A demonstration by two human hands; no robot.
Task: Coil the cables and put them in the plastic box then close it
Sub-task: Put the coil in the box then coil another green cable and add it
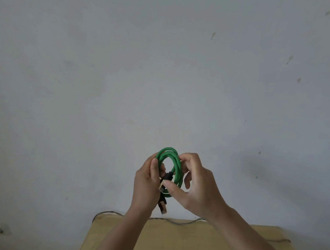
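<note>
Green cable point(172, 168) is wound in a small coil of a few loops and is held in the air between both hands, above the far edge of the table. No brand, label or writing can be read on it or anywhere else. The left hand point(146, 185) wraps the left side of the coil, with the thumb pressed along the loops and the fingers curled behind. The right hand point(194, 182) pinches the right side of the coil between thumb and fingertips; its thumb lies on a black plug near the middle. One metal connector point(163, 208) hangs below the left hand.

Around the hands is much open room on all sides. The light wooden table point(185, 242) shows only its far part, low in the view, and a thin grey wire point(173, 221) runs along its far edge. Behind stands a pale grey wall point(157, 68) with small marks.
</note>
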